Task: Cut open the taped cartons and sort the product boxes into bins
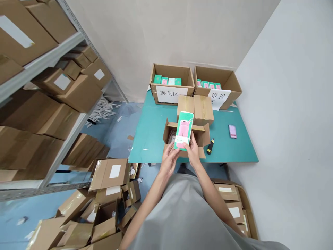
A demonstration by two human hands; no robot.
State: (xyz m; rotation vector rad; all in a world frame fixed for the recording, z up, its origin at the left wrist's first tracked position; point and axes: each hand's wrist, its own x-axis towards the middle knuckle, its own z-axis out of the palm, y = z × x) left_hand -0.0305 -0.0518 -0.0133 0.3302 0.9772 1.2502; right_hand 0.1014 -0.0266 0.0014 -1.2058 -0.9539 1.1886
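Observation:
A green product box [185, 125] with a pink bottle-like picture is tilted up in front of me, above an opened cardboard carton [205, 134]. My right hand [193, 151] grips its lower right side, thumb across the front. At the lower left corner, the fingers of my left hand [169, 158] close on the same box. The carton's flaps are folded outward, and something clear, perhaps plastic wrap, shows inside at the left. The held box hides part of the carton's interior.
Two labelled cartons, one at left [153, 91] and one at right [235, 91], hold similar green boxes at the table's back. Closed cartons [195, 107] stand before them. A utility knife [210, 146] and a phone [232, 131] lie right. Shelves [52, 62] and piled cartons [104, 211] are left.

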